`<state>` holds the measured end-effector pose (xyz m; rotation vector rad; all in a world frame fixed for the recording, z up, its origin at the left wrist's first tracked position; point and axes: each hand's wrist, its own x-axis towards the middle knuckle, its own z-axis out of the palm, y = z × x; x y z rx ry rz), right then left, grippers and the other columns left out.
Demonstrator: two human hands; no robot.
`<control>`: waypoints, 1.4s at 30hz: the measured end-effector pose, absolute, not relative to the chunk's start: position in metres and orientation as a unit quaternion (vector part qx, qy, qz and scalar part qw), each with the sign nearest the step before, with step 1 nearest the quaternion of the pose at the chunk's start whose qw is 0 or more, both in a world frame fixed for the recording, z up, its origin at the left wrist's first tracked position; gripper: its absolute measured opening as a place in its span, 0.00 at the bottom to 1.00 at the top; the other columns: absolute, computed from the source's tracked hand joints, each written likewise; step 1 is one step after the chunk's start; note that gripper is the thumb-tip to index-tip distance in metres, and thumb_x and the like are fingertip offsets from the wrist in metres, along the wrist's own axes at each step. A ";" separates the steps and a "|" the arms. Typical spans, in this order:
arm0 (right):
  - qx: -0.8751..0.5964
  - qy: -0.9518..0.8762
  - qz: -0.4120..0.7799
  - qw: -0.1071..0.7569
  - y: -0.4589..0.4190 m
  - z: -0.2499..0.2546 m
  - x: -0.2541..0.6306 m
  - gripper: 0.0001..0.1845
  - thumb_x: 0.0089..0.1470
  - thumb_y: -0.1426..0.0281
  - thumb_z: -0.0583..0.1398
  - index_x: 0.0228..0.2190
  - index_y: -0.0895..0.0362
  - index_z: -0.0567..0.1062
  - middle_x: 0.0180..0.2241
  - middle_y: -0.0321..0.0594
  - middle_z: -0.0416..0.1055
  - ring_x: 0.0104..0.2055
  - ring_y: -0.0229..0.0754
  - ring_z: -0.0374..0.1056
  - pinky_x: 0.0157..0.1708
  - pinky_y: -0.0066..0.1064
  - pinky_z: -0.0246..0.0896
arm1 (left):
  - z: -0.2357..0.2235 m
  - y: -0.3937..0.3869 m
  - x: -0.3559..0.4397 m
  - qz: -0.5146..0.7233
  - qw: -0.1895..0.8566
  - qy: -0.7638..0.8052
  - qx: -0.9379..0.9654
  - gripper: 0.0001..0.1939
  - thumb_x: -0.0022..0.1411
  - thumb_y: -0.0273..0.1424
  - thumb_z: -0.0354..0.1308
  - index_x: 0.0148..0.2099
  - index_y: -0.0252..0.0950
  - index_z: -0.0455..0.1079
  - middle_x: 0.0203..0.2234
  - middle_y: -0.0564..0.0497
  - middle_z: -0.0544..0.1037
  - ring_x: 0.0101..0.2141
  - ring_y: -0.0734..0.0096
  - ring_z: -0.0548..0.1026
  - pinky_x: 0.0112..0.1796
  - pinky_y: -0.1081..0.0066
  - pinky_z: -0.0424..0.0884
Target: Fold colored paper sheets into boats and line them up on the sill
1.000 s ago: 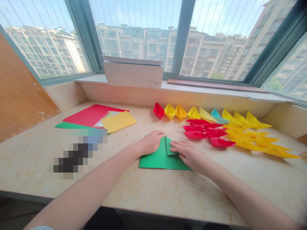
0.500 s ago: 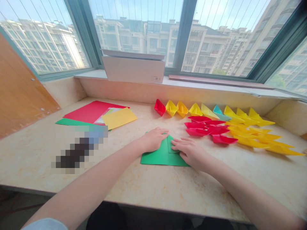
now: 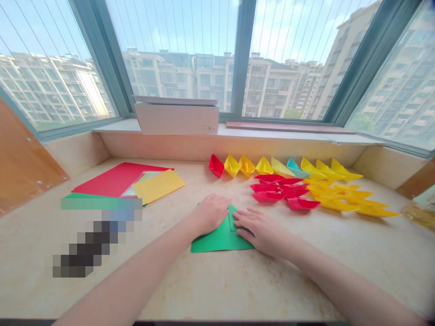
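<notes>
Left hand [image 3: 212, 213] laid flat with fingers close together, right hand [image 3: 256, 228] flat with fingers slightly spread, both on folded green paper [image 3: 217, 241] beneath them, red paper boats [image 3: 267, 197] beyond the right hand, yellow sheet [image 3: 159, 186] beyond the left, white box [image 3: 176, 119] farther ahead

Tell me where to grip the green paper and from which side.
Pinch the green paper at its near edge, probably, from the person's side: that straight edge lies mostly bare, while the left hand and right hand cover its flanks.
</notes>
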<state>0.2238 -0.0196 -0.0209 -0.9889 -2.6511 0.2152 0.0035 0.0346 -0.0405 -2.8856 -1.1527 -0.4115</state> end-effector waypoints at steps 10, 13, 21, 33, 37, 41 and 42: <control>-0.426 -0.861 0.103 0.258 -0.020 -0.027 0.214 0.11 0.63 0.66 0.57 0.39 0.54 0.79 0.52 0.45 0.73 0.55 0.49 0.68 0.55 0.41 0.62 | -0.037 0.036 0.007 -0.155 0.013 -0.410 -0.899 0.17 0.66 0.37 0.56 0.54 0.34 0.71 0.51 0.40 0.76 0.52 0.53 0.72 0.53 0.54 0.67; -0.493 -0.824 0.102 0.260 -0.021 -0.026 0.214 0.14 0.61 0.62 0.59 0.46 0.54 0.76 0.47 0.47 0.74 0.51 0.51 0.69 0.51 0.45 0.64 | -0.037 0.036 0.005 -0.164 -0.003 -0.422 -0.891 0.18 0.67 0.37 0.54 0.54 0.34 0.71 0.53 0.39 0.75 0.54 0.53 0.71 0.55 0.54 0.67; -0.505 -0.809 0.147 0.264 -0.020 -0.035 0.216 0.19 0.56 0.65 0.62 0.50 0.53 0.73 0.44 0.45 0.73 0.50 0.52 0.68 0.51 0.45 0.62 | -0.044 0.039 0.001 -0.194 -0.020 -0.424 -0.885 0.21 0.68 0.38 0.52 0.57 0.31 0.69 0.56 0.36 0.73 0.57 0.52 0.69 0.58 0.53 0.65; -0.481 -0.809 0.168 0.294 -0.015 -0.011 0.233 0.31 0.52 0.70 0.65 0.57 0.51 0.69 0.51 0.44 0.72 0.50 0.51 0.70 0.49 0.42 0.65 | 0.001 0.026 0.000 -0.371 -0.255 -0.486 -0.749 0.12 0.57 0.39 0.64 0.39 0.36 0.77 0.34 0.50 0.83 0.36 0.63 0.79 0.40 0.67 0.73; -0.491 -0.812 0.176 0.264 -0.011 -0.006 0.239 0.03 0.53 0.70 0.64 0.34 0.53 0.77 0.31 0.36 0.77 0.33 0.44 0.72 0.30 0.32 0.62 | 0.012 0.017 -0.001 -0.344 -0.278 -0.465 -0.767 0.12 0.57 0.39 0.64 0.34 0.35 0.75 0.27 0.52 0.80 0.29 0.69 0.75 0.32 0.72 0.69; -0.463 -0.830 0.155 0.269 -0.011 0.001 0.242 0.04 0.56 0.70 0.63 0.29 0.52 0.78 0.26 0.33 0.76 0.29 0.41 0.69 0.27 0.30 0.57 | 0.020 0.005 -0.002 -0.307 -0.278 -0.413 -0.811 0.13 0.62 0.40 0.59 0.37 0.35 0.76 0.28 0.52 0.80 0.29 0.70 0.73 0.31 0.73 0.67; -0.453 -0.835 0.157 0.271 -0.012 0.003 0.242 0.03 0.56 0.70 0.63 0.30 0.52 0.79 0.26 0.33 0.76 0.29 0.40 0.69 0.28 0.30 0.57 | 0.021 0.004 -0.002 -0.297 -0.283 -0.400 -0.819 0.14 0.64 0.40 0.57 0.38 0.35 0.77 0.29 0.51 0.80 0.30 0.69 0.74 0.32 0.73 0.66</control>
